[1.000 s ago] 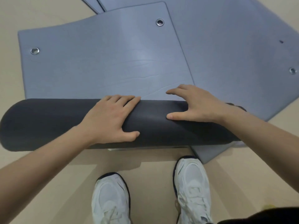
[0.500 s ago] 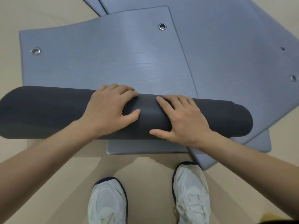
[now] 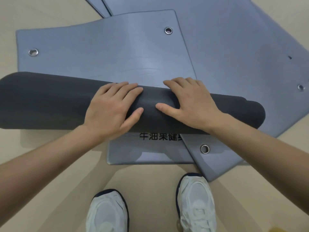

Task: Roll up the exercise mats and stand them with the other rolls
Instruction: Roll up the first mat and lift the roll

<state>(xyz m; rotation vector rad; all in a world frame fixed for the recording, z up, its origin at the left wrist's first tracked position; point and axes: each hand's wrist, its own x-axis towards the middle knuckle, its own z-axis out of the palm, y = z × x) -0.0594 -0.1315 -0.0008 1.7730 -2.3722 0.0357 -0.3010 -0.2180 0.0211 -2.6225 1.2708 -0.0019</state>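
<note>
A dark grey rolled part of an exercise mat (image 3: 50,101) lies across the floor from left to right. Its flat blue-grey remainder (image 3: 103,52) stretches away from me, with metal eyelets near the far corners. My left hand (image 3: 112,109) lies on top of the roll near its middle, fingers spread and draped over the curve. My right hand (image 3: 192,104) presses on the roll just to the right, fingers reaching over the far side. No finished rolls are in view.
Another blue-grey mat (image 3: 242,47) lies flat under and to the right of this one. A third mat (image 3: 150,153) with black printed characters shows below the roll. More mat edges sit at the top left. My two white shoes (image 3: 195,203) stand on the beige floor.
The roll has moved away from me along the mat, uncovering the printed mat beneath. Both hands travelled with it, and the right hand shifted from the mat's edge onto the roll.
</note>
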